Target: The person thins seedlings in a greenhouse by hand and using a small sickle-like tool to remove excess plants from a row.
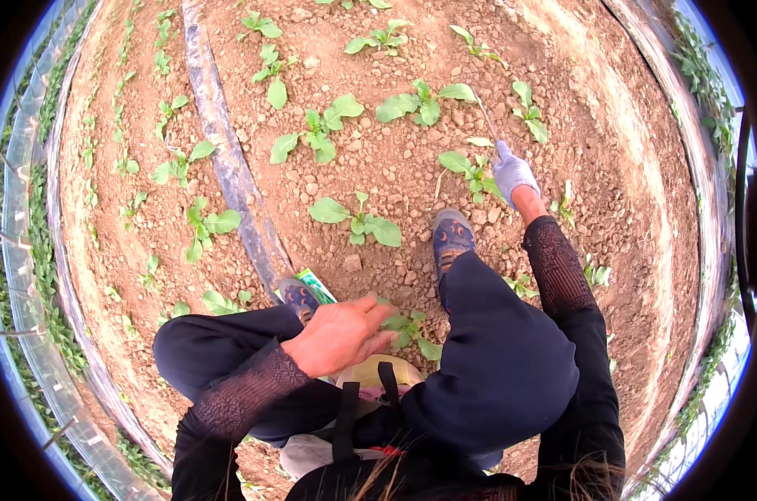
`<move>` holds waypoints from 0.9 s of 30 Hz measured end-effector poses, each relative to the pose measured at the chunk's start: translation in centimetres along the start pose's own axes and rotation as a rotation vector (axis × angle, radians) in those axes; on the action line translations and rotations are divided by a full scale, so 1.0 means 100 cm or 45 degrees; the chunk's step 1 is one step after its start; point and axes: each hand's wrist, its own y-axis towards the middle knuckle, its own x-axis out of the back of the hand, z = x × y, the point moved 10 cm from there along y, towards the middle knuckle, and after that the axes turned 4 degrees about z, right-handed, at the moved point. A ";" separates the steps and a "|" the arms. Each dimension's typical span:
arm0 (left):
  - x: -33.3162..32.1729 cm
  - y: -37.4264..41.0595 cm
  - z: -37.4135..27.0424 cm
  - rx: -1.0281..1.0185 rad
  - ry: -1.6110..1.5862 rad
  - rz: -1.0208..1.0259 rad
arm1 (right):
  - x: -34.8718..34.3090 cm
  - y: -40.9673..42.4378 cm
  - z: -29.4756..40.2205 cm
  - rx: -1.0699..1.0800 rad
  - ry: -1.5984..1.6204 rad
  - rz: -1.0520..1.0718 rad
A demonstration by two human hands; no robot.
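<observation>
My right hand (514, 174), in a pale lavender glove, grips a thin rod-like tool (484, 115) that reaches forward over the soil; its far tip is hard to make out. Close to the glove's left side grows a leafy green seedling (474, 176). A detached-looking pale leaf (479, 142) lies near the rod. My bare left hand (344, 335) hovers in front of my body, thumb and fingers apart, with nothing visible in it. Just beyond its fingertips stands another seedling (410, 332), partly covered by the hand.
Rows of seedlings (360, 222) grow in dry, cloddy brown soil (353, 263). A dark plastic strip (228, 141) runs along the left. My patterned shoes (452, 235) stand among the plants. A green-and-white printed packet (316, 286) lies by the left shoe. Plastic sheeting (24, 206) borders the bed.
</observation>
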 end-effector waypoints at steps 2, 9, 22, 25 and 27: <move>-0.003 -0.001 0.001 0.026 -0.007 0.018 | -0.015 -0.017 -0.019 0.041 0.222 -0.047; -0.007 -0.012 0.000 0.020 0.012 -0.027 | -0.009 -0.121 -0.025 -0.091 0.749 -0.005; -0.008 -0.017 -0.008 -0.018 0.037 -0.033 | -0.037 -0.162 -0.040 -0.179 0.455 -0.011; -0.007 -0.019 -0.010 -0.025 0.053 -0.031 | -0.052 -0.194 -0.060 -0.215 0.620 -0.058; -0.011 -0.014 -0.017 -0.042 0.017 0.004 | -0.065 -0.213 -0.084 -0.254 0.794 -0.114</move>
